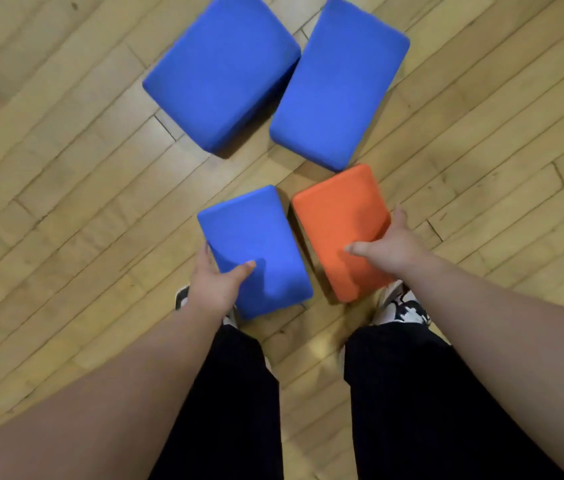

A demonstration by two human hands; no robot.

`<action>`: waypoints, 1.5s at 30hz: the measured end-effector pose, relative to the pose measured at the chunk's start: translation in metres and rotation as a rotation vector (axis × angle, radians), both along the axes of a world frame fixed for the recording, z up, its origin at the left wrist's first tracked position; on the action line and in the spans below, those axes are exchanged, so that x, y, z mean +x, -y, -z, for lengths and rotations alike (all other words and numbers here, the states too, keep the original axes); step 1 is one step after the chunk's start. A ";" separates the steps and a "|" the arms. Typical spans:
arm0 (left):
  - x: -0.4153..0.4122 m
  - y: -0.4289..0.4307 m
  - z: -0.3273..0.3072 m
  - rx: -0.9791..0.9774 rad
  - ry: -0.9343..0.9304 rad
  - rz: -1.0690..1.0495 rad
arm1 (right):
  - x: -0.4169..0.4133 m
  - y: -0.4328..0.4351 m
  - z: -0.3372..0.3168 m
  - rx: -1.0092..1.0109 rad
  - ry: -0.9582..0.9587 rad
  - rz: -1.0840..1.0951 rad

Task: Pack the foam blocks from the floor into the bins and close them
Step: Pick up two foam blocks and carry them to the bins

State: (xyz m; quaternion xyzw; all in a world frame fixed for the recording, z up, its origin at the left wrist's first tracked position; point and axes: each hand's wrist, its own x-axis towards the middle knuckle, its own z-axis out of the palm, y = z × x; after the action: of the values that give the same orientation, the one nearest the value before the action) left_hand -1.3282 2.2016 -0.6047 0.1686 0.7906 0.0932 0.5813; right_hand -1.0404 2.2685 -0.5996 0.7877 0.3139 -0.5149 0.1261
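Lying beyond your fingertips: two large blue foam blocks on the wooden floor (66, 168), the far-left blue block (218, 71) and the far-right blue block (336, 84), side by side with their long edges almost touching. Neither of your hands touches them.
Below your wrists: black trousers (246, 393) and two black-and-white shoes. The left shoe (182, 297) is partly hidden behind your left hand and its block, and the right shoe (402, 306) shows just under your right wrist.
Between your hands: a narrow strip of floor separates the near blue block (260, 237) from the orange block (339, 216). The two are close but apart.
Left hand (216, 285): you grip the near blue block at its near-left edge. Your thumb (247, 265) lies flat on the top face, and the other fingers (204, 251) curl down the left side, mostly out of sight.
Right hand (391, 244): you grip the orange block at its right edge. Your thumb (356, 249) is pressed on top, one finger (399, 214) reaches along the right side, and the rest are hidden beneath.
Near blue block: it extends ahead and to the right of your left fingers.
Orange block: it extends ahead and to the left of your right fingers, with its far corner just beside the far-right blue block.
Contact with floor: you cannot tell whether either held block is lifted clear.
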 end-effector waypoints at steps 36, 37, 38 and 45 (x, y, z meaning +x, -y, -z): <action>0.268 -0.060 -0.626 0.527 0.137 1.489 | 0.102 0.250 -0.631 0.506 0.299 1.058; 0.271 -0.051 -0.637 0.564 0.186 1.552 | 0.087 0.271 -0.639 0.526 0.333 1.127; 0.271 -0.042 -0.646 0.606 0.238 1.608 | 0.070 0.291 -0.645 0.546 0.361 1.202; 0.239 0.076 -0.717 0.697 0.534 1.913 | -0.086 0.423 -0.705 0.590 0.616 1.653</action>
State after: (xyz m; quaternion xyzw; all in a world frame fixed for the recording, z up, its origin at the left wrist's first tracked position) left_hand -1.0888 2.1252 0.1126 0.8543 0.1035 -0.1484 0.4873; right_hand -1.1264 1.8455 0.1058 0.8632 -0.2761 -0.1088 -0.4083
